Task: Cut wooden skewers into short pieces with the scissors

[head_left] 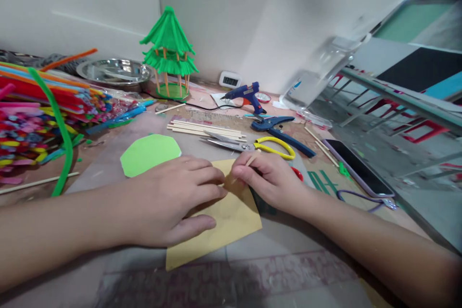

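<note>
A sheet of yellow paper (234, 216) lies on the table in front of me. My left hand (176, 197) rests flat on its left part, fingers stretched out. Between the thumb and fingers of my right hand (270, 175) is a short thin wooden stick (254, 158), slanted, its lower end near the paper by my left fingertips. Whether that end touches the paper I cannot tell. A light green paper octagon (149, 153) lies just beyond my left hand. Yellow-handled scissors (245, 145) lie partly open beyond the yellow sheet, behind my right hand.
Several wooden sticks (205, 130) lie beyond the scissors. Farther back stand a green pagoda model (169, 53), a blue glue gun (245, 94) and a clear jug (314, 77). Blue cutters (281, 130) and a phone (357, 166) are at right. Pipe cleaners (43, 125) pile up left, near a metal bowl (115, 72).
</note>
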A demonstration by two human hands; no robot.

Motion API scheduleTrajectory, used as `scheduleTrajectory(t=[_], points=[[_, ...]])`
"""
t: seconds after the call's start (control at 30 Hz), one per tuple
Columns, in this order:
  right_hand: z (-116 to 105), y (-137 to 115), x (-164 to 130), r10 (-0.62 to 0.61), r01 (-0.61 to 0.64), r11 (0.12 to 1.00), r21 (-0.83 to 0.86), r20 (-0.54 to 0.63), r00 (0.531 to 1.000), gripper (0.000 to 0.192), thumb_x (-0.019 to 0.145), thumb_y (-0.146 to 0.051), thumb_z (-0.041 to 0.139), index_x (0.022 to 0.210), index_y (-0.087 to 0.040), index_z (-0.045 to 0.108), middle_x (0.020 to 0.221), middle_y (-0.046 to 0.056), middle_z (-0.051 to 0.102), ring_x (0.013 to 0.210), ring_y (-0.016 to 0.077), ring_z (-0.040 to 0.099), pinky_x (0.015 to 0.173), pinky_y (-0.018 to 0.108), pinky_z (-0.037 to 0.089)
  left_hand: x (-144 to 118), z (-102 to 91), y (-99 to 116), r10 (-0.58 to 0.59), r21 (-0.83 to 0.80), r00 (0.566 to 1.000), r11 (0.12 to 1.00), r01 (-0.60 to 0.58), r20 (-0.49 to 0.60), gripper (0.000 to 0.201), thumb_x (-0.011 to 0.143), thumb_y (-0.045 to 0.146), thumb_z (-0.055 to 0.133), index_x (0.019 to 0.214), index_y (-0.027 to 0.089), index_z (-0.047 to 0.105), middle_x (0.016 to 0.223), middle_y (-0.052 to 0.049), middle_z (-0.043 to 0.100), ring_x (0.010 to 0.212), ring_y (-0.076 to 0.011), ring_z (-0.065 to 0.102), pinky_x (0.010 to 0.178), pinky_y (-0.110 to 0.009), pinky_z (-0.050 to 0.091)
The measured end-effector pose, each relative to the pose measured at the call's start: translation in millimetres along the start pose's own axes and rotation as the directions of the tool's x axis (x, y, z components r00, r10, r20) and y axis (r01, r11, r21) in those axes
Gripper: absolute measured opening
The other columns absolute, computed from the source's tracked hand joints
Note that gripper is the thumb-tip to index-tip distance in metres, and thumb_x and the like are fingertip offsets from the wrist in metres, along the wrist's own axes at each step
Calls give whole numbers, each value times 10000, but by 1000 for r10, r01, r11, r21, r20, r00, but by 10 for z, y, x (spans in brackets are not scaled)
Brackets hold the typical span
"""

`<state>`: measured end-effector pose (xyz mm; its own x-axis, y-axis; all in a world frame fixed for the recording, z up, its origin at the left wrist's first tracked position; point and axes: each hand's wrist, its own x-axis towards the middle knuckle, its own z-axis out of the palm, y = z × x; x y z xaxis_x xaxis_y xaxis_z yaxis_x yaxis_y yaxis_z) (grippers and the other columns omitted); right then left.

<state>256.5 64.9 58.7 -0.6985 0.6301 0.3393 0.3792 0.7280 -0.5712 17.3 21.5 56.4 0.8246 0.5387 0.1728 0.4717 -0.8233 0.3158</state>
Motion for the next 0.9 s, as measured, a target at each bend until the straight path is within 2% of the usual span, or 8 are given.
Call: scheduleTrajectory(t=[0.1, 0.23, 0.33, 0.47, 0.6, 0.73, 0.83, 0.9], points=[[15, 50, 13, -85, 89, 993, -76, 51, 995, 227, 1000, -240, 510, 813, -196, 632, 775, 25, 713, 691, 144, 641, 674, 260, 477, 0, -2, -5, 5, 9, 1000, 1000, -5, 6, 323, 958, 410, 525, 1177, 215, 661, 1324, -107, 629, 1190, -306, 578, 999, -476, 446], [14, 58, 16, -179, 180, 969, -172, 22, 984, 215, 996, -220, 511, 822, -185, 632, 760, 42, 702, 711, 166, 631, 687, 281, 471, 3, -4, -8, 5, 23, 1000, 1000, -5, 27, 321, 958, 407, 529, 1181, 216, 659, 1259, -100, 648, 1164, -295, 579, 987, -464, 440], [13, 29, 12, -166, 175, 978, -113, 87, 982, 235, 1013, -231, 504, 821, -186, 632, 771, 35, 708, 722, 153, 638, 696, 269, 477, 7, 1, -11, 6, 38, 1000, 999, -7, 20, 315, 957, 401, 539, 1174, 209, 662, 1243, -104, 648, 1136, -287, 588, 975, -451, 437], [11, 38, 9, -149, 149, 963, -226, 14, 989, 214, 994, -240, 511, 817, -194, 623, 754, 41, 699, 715, 177, 626, 691, 301, 469, 4, 9, -19, 26, 53, 1000, 998, -26, 7, 314, 960, 399, 534, 1182, 215, 659, 1247, -104, 649, 1148, -289, 582, 969, -439, 435], [8, 51, -1, -160, 171, 974, -150, 87, 983, 225, 1008, -233, 497, 821, -195, 616, 783, 39, 709, 744, 170, 634, 729, 301, 485, 5, 10, -19, 23, 46, 1000, 999, -23, 8, 310, 951, 396, 547, 1173, 213, 661, 1234, -101, 649, 1130, -286, 589, 968, -436, 440], [1, 64, -4, -147, 145, 969, -199, 3, 989, 234, 1001, -243, 506, 794, -196, 604, 757, 42, 698, 715, 172, 623, 701, 301, 474, 16, 2, -12, 8, 46, 1000, 999, -9, 28, 316, 958, 396, 537, 1189, 217, 657, 1247, -92, 647, 1150, -291, 582, 977, -446, 436], [-3, 83, -2, -187, 193, 971, -143, 56, 981, 233, 1014, -249, 502, 819, -191, 616, 772, 40, 706, 733, 167, 637, 730, 298, 487, 22, -1, -14, 10, 38, 1000, 999, -11, 27, 312, 958, 396, 531, 1175, 214, 663, 1242, -96, 646, 1134, -285, 588, 969, -443, 437], [-7, 98, 0, -201, 204, 963, -175, 35, 979, 237, 1009, -253, 512, 802, -191, 609, 761, 44, 702, 714, 171, 629, 709, 300, 482, 23, -1, -16, 15, 34, 1000, 999, -15, 26, 320, 958, 393, 531, 1194, 215, 654, 1252, -93, 644, 1146, -284, 584, 976, -442, 434]])
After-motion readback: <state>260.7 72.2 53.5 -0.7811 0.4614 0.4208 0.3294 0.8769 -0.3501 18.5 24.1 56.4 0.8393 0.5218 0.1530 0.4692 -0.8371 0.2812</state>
